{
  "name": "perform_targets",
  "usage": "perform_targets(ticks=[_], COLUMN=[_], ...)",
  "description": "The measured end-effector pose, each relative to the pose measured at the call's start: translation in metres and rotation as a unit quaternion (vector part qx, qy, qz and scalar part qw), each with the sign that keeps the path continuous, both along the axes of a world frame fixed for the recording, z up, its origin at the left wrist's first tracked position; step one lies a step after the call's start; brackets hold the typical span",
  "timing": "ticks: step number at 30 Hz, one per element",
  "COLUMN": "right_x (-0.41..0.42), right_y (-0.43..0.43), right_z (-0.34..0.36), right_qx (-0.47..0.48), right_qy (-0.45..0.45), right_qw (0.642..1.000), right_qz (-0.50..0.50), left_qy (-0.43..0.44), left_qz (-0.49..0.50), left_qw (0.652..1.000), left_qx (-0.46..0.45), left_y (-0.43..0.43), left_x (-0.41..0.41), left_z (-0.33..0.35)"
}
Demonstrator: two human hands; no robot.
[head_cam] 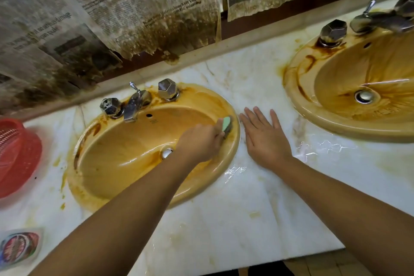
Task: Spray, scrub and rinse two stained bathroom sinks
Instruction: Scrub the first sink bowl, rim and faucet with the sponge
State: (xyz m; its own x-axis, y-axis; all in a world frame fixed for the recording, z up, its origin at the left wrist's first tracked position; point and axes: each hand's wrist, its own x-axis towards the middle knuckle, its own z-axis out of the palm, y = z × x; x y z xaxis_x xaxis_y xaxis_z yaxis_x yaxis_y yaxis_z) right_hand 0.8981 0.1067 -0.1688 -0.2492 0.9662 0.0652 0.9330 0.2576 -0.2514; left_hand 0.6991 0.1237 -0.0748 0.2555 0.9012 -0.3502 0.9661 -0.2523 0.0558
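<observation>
Currently you're scrubbing the right-hand rim of the near yellow oval stained ceramic sink with a green-topped rectangular scrub sponge.

Your left hand is gripping the sponge, fingers curled round it, its long axis running along the rim away from you. Your right hand is lying flat and spread on the white marble counter just beside that rim, holding nothing.

Head-worn wide view, steeply down, close over nearer sink
</observation>
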Motion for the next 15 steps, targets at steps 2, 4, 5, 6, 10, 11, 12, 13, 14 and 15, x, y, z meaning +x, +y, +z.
perform_targets(ticks=[2,4,5,6,10,11,12,13,14,15], right_x=[-0.003,-0.006,-0.009,-0.011,-0.018,-0.02,-0.022,-0.024,-0.027,-0.03], right_y=[-0.023,-0.045,-0.054,-0.061,-0.071,-0.07,-0.07,-0.072,-0.076,-0.082], right_z=[-0.001,-0.002,-0.002,-0.003,-0.005,-0.004,-0.003,-0.004,-0.004,-0.005], right_qx=[0.007,0.01,0.009,0.005,0.002,0.003,0.002,-0.002,-0.006,-0.005], right_qy=[-0.005,-0.014,-0.02,-0.025,-0.038,-0.038,-0.036,-0.032,-0.028,-0.024], right_qw=[1.0,1.0,0.999,0.999,0.996,0.996,0.995,0.994,0.992,0.988], right_qz=[-0.013,-0.025,-0.033,-0.042,-0.075,-0.081,-0.09,-0.105,-0.126,-0.149], left_qy=[-0.015,-0.027,-0.026,-0.019,0.002,0.005,0.004,0.0,-0.004,-0.001], left_qz=[0.034,0.015,-0.012,-0.047,-0.15,-0.144,-0.128,-0.111,-0.105,-0.115], left_qw=[0.999,0.999,0.999,0.998,0.988,0.989,0.991,0.992,0.993,0.992], left_qx=[0.021,0.036,0.032,0.024,0.02,0.031,0.045,0.056,0.059,0.055], left_y=[0.005,-0.007,-0.017,-0.029,-0.05,-0.039,-0.024,-0.009,0.001,0.004], left_x=[0.011,0.016,0.013,0.007,-0.007,-0.004,0.0,0.004,0.008,0.01], left_z=[-0.003,-0.006,-0.006,-0.004,0.004,0.002,-0.002,-0.003,-0.002,-0.001])
